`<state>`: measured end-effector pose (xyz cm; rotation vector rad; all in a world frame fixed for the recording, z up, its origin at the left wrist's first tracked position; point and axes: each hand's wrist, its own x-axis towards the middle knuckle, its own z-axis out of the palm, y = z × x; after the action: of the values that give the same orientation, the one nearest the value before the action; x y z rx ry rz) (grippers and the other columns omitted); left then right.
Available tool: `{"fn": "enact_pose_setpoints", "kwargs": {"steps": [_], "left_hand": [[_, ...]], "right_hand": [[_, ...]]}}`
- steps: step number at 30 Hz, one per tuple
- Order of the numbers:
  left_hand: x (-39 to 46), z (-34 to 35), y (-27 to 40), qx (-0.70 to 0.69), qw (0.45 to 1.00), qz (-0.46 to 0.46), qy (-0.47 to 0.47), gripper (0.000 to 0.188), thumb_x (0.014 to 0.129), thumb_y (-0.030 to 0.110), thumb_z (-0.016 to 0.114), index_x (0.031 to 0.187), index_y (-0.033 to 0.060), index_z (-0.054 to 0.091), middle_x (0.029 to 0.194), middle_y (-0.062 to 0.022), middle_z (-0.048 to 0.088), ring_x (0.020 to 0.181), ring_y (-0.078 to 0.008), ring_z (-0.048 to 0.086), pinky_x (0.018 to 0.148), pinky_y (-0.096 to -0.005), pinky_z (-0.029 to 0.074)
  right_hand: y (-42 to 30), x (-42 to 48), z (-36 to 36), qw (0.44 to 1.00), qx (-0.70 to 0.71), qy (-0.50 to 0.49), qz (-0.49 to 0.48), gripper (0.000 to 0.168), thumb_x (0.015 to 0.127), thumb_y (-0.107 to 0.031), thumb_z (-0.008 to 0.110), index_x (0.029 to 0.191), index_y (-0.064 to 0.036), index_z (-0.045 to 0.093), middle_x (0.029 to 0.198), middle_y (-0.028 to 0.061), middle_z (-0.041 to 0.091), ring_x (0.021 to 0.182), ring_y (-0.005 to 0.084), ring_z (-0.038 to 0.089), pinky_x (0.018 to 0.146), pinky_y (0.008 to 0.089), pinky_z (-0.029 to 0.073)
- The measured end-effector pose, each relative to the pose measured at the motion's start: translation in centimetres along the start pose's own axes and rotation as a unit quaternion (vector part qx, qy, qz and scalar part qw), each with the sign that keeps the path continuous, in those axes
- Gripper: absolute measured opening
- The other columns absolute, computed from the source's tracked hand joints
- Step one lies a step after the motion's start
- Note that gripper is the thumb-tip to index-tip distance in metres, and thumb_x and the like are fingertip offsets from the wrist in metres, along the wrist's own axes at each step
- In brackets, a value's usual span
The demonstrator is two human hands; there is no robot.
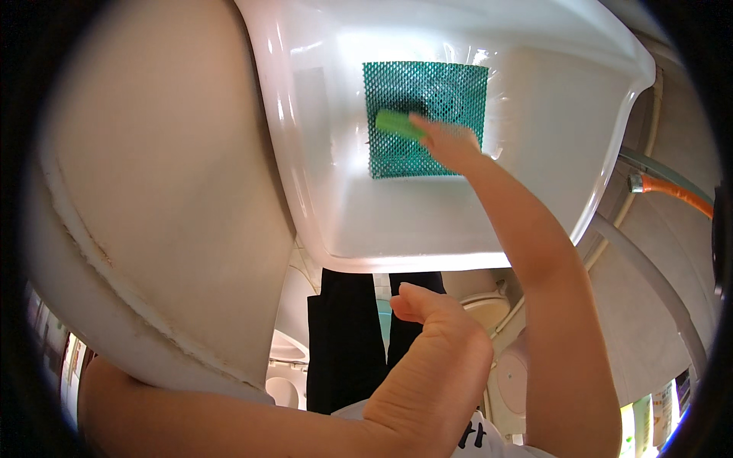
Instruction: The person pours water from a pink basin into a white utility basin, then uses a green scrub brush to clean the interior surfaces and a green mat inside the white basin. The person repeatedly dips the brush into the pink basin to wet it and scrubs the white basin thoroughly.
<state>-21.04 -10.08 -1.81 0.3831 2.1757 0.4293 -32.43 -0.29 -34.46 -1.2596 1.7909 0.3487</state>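
Observation:
My right hand (452, 146) reaches down into a glossy white basin (412, 223). It grips a bright green object (395, 124), blurred and perhaps a brush handle, with a dark patch just above it. Under that hand lies a square of green open mesh (426, 166), over the middle of the basin's bottom. My left hand (429, 320) is outside the basin, below its near rim and in front of my body. Its fingers are curled in and nothing shows in them; the palm side is partly hidden.
On the left, a large pale panel (166, 160) stands against the basin. An orange hose (676, 192) with a metal end and a grey pipe (658, 280) run along the right. Several bottles (653, 418) stand at lower right. Black trousers (349, 343) show under the rim.

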Motion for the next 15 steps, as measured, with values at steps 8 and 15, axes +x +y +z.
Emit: {"fn": "enact_pose_setpoints", "kwargs": {"steps": [8, 15], "left_hand": [[-0.4, 0.4, -0.2, 0.022, 0.999, -0.006, 0.027, 0.016, 0.078, 0.018, 0.054, 0.080, 0.0108, 0.068, 0.069, -0.0012, 0.059, 0.069, -0.0157, 0.057, 0.061, -0.0327, 0.041], [0.1, 0.7, -0.1, -0.013, 1.000, 0.004, -0.019, 0.012, 0.077, 0.016, 0.056, 0.077, 0.0127, 0.068, 0.067, 0.0008, 0.057, 0.067, -0.0138, 0.055, 0.058, -0.0316, 0.039]], "right_hand": [[2.4, -0.3, 2.0, 0.994, -0.081, -0.071, -0.032, 0.045, 0.090, -0.026, 0.047, 0.134, -0.034, 0.037, 0.096, 0.0054, 0.063, 0.088, 0.0249, 0.062, 0.071, 0.0379, 0.050], [-0.6, 3.2, -3.4, 0.990, -0.017, 0.115, 0.081, 0.047, 0.092, -0.026, 0.044, 0.136, -0.035, 0.033, 0.096, 0.0062, 0.062, 0.084, 0.0257, 0.062, 0.068, 0.0396, 0.050]]}}
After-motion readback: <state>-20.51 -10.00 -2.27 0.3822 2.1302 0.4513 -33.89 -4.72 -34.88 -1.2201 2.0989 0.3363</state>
